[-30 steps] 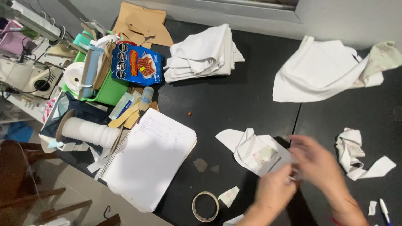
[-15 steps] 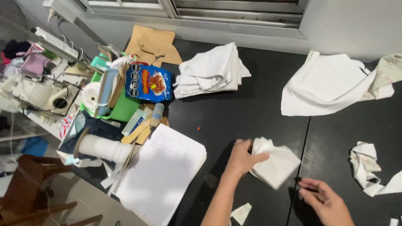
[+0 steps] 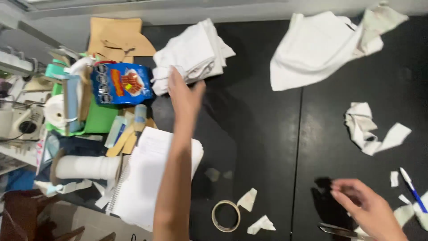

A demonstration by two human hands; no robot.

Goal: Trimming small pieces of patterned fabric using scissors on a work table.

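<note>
**White cloth on a black tabletop: left hand at the folded stack**

Head view. White fabric is the main material here, spread over the black tabletop [image 3: 263,134]. I see a folded stack of white cloth [image 3: 194,53] at the far edge, just right of a blue snack packet [image 3: 120,83]. A larger loose white cloth [image 3: 321,49] lies well apart to the right, and a crumpled white scrap [image 3: 372,129] sits nearer the right edge. Small offcuts [image 3: 247,199] lie beside a ring of tape [image 3: 226,216], near a spiral notebook [image 3: 151,178].

Progress, as I judge it: several pieces are already folded and piled, while the loose cloth and the crumpled scrap remain unfolded, so the work looks partly done.

My left hand [image 3: 185,96] reaches far forward, fingers extended and loosely spread, its tips touching or just short of the stack's near edge; it grips nothing. My right hand [image 3: 368,207] hovers low at the near right, fingers partly curled and empty, just above metal scissors [image 3: 341,230]. A blue pen [image 3: 412,189] lies near it.
</note>
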